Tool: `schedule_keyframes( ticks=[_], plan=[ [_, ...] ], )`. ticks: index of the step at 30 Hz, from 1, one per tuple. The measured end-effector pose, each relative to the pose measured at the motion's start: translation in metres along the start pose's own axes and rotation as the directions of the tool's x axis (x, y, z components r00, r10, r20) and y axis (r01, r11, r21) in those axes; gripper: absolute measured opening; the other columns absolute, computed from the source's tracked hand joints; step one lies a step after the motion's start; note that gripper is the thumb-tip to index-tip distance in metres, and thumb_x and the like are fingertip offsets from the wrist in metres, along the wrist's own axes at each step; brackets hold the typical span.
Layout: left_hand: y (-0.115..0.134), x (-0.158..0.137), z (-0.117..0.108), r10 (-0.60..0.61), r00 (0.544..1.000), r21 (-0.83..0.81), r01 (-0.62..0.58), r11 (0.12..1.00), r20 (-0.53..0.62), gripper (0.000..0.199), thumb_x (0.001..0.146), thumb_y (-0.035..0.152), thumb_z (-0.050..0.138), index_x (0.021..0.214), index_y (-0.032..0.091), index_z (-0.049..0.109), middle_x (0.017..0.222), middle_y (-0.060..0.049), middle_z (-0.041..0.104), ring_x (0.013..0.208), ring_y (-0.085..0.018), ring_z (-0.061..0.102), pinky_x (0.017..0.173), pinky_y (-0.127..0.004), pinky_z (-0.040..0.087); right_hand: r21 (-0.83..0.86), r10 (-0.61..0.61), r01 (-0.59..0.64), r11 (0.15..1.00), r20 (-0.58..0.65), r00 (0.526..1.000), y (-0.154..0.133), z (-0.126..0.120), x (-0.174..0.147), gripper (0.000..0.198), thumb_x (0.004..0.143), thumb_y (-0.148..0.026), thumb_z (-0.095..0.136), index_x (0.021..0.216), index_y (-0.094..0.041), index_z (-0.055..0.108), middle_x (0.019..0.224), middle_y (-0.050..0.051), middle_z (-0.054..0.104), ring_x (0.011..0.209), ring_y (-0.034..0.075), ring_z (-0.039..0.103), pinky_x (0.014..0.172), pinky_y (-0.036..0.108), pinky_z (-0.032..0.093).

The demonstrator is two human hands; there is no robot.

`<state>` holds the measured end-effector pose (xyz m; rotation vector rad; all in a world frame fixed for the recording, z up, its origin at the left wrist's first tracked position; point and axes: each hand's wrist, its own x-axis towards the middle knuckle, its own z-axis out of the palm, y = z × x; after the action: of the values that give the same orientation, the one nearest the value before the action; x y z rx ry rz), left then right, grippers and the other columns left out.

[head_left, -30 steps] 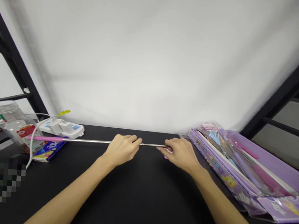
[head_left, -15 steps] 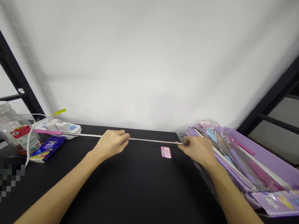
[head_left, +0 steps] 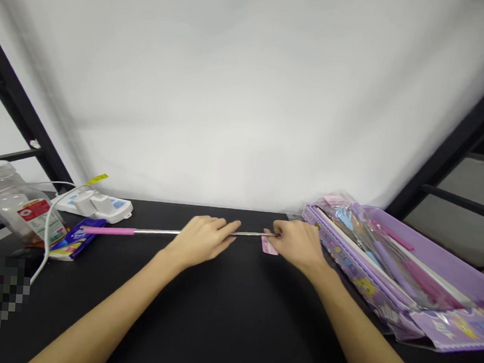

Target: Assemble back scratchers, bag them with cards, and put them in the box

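A telescopic back scratcher with a pink handle (head_left: 110, 231) and a thin metal rod (head_left: 155, 232) lies crosswise before me, low over the black tabletop. My left hand (head_left: 202, 239) is around the middle of the rod, its fingers loosely curled. My right hand (head_left: 296, 241) pinches the rod's right end, and the tip is hidden in the fingers. Just below that end, a small pink card (head_left: 269, 246) lies on the table, partly covered by my right hand.
At right stands a purple box (head_left: 439, 259) of wrapped back scratchers, one with a light blue hand-shaped head (head_left: 346, 217). At left are a clear plastic jar (head_left: 36, 217), a blue packet (head_left: 76, 239), a white power strip (head_left: 116, 208) and a cable (head_left: 46, 239). A white wall (head_left: 247, 104) rises behind.
My hands have come closer together, the right moving left and the left moving right. The rod is shorter, and its pink handle has shifted right and slightly lower.
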<state>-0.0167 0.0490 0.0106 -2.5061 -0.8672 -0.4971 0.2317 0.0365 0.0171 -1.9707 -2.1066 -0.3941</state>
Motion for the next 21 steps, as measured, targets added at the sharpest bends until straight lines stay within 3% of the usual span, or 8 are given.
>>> schedule_keyframes(
  ticks=[4, 7, 13, 16, 18, 21],
  plan=[
    [-0.045, -0.022, -0.009, -0.110, 0.993, -0.041, 0.112, 0.993, 0.038, 0.032, 0.101, 0.039, 0.045, 0.115, 0.018, 0.066, 0.090, -0.006, 0.074, 0.076, -0.021, 0.070, 0.068, -0.030, 0.049, -0.028, 0.168, -0.168, 0.985, 0.005, 0.986, 0.046, 0.001, 0.003, 0.030, 0.084, -0.044, 0.055, 0.065, -0.023, 0.064, 0.065, 0.005, 0.068, 0.067, 0.022, 0.062, 0.056, 0.030, 0.023],
    [-0.061, -0.031, -0.010, -0.097, 0.995, -0.154, 0.099, 0.983, 0.021, 0.033, 0.103, 0.036, 0.041, 0.106, 0.020, 0.069, 0.086, -0.005, 0.073, 0.073, -0.018, 0.070, 0.066, -0.027, 0.049, -0.037, 0.180, -0.178, 0.983, 0.030, 0.983, 0.055, 0.000, 0.002, 0.025, 0.081, -0.040, 0.055, 0.066, -0.023, 0.065, 0.068, 0.006, 0.069, 0.070, 0.023, 0.063, 0.057, 0.031, 0.025],
    [-0.024, -0.019, 0.004, -0.009, 0.991, -0.137, -0.010, 0.990, -0.137, 0.032, 0.103, 0.031, 0.040, 0.097, 0.017, 0.068, 0.069, -0.003, 0.067, 0.061, -0.015, 0.064, 0.060, -0.025, 0.047, -0.058, 0.042, -0.038, 0.998, 0.068, 0.997, 0.014, -0.003, -0.001, 0.021, 0.080, -0.034, 0.056, 0.065, -0.023, 0.066, 0.069, 0.007, 0.071, 0.070, 0.023, 0.066, 0.056, 0.032, 0.022],
    [-0.011, -0.016, 0.008, 0.011, 0.994, -0.086, -0.020, 0.996, -0.107, 0.033, 0.104, 0.030, 0.038, 0.096, 0.017, 0.068, 0.066, -0.002, 0.066, 0.057, -0.015, 0.061, 0.057, -0.025, 0.044, -0.037, -0.008, 0.010, 0.999, 0.077, 0.997, 0.003, -0.001, -0.001, 0.020, 0.080, -0.035, 0.057, 0.067, -0.023, 0.066, 0.068, 0.006, 0.071, 0.069, 0.022, 0.066, 0.056, 0.032, 0.020],
    [-0.017, -0.018, 0.006, -0.001, 0.999, -0.069, -0.003, 0.998, -0.054, 0.032, 0.103, 0.034, 0.041, 0.101, 0.018, 0.068, 0.071, -0.003, 0.069, 0.059, -0.016, 0.063, 0.058, -0.026, 0.045, -0.009, -0.016, 0.016, 1.000, 0.063, 0.998, 0.010, 0.001, 0.001, 0.024, 0.083, -0.037, 0.055, 0.066, -0.023, 0.065, 0.066, 0.005, 0.070, 0.067, 0.022, 0.065, 0.055, 0.032, 0.020],
    [-0.043, -0.028, -0.001, -0.086, 0.996, -0.047, 0.086, 0.995, -0.005, 0.033, 0.100, 0.043, 0.046, 0.111, 0.021, 0.068, 0.086, -0.005, 0.074, 0.071, -0.019, 0.069, 0.064, -0.027, 0.048, -0.006, 0.078, -0.078, 0.997, 0.005, 0.997, 0.038, 0.002, 0.003, 0.031, 0.086, -0.041, 0.052, 0.064, -0.023, 0.063, 0.065, 0.005, 0.068, 0.067, 0.023, 0.064, 0.056, 0.031, 0.023]
  ],
)
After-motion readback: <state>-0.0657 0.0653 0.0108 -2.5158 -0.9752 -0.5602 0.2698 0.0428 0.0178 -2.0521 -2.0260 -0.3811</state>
